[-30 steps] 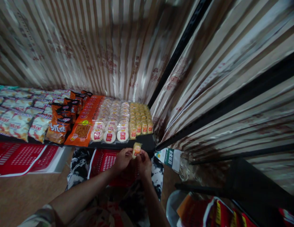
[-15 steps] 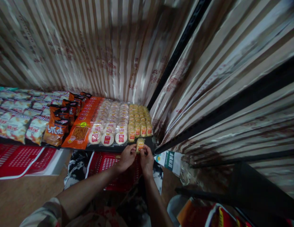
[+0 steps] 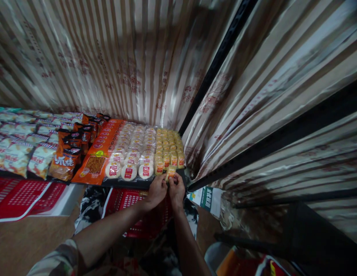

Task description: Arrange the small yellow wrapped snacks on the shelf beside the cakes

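Note:
My left hand (image 3: 157, 190) and my right hand (image 3: 177, 189) together pinch a small yellow snack packet (image 3: 170, 172) at the front edge of a dark shelf (image 3: 182, 176). The packet touches the front of the rows of yellow snack packets (image 3: 168, 147) at the shelf's right end. Just left of them lie rows of round white cakes with red labels (image 3: 134, 153). My fingers cover the packet's lower part.
Further left on the shelf lie long orange packs (image 3: 99, 155), dark orange bags (image 3: 69, 153) and pale snack bags (image 3: 20, 147). A red basket (image 3: 129, 203) sits below my hands, another (image 3: 23, 193) at left. Striped curtains hang behind and to the right. A green-and-white carton (image 3: 207, 197) lies at right.
Both hands have carried the yellow packet up and forward, from above the red basket to the shelf's front edge against the yellow rows.

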A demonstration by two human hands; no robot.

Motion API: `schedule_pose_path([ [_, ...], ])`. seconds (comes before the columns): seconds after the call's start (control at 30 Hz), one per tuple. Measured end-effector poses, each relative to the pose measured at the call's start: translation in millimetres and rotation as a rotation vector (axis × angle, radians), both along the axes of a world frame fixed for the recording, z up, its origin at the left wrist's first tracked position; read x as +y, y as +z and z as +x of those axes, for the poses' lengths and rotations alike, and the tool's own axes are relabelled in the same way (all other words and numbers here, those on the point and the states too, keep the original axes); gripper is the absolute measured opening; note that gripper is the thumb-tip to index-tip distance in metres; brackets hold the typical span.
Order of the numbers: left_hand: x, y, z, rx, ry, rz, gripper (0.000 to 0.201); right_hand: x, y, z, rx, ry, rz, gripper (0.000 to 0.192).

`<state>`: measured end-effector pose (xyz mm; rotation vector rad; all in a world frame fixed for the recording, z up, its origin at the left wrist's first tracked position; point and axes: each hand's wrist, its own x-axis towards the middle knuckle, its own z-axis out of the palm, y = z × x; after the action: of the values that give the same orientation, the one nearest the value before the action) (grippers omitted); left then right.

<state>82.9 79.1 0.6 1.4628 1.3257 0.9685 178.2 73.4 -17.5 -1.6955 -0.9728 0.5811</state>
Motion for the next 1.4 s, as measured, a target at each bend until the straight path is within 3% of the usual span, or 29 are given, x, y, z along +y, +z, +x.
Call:
schedule_pose_path([
  [0.5,4,9.7,3,0.138,-0.033,-0.015,0.047,17,-0.6,3,-0.044,-0.005,-0.007,0.045],
  [0.83,4,1.1,-2,0.132,-0.032,0.031,0.05,23,-4.2,3,-0.097,0.013,-0.024,0.042],
  [1.03,4,5.2,-4,0.132,-0.049,0.051,0.05,26,-8.8,2,-0.122,0.012,-0.014,0.041],
  [1.4,-2,-3.0,-6,0.139,-0.067,0.123,0.048,19,-15.4,-4,-0.13,0.033,0.106,0.036],
])
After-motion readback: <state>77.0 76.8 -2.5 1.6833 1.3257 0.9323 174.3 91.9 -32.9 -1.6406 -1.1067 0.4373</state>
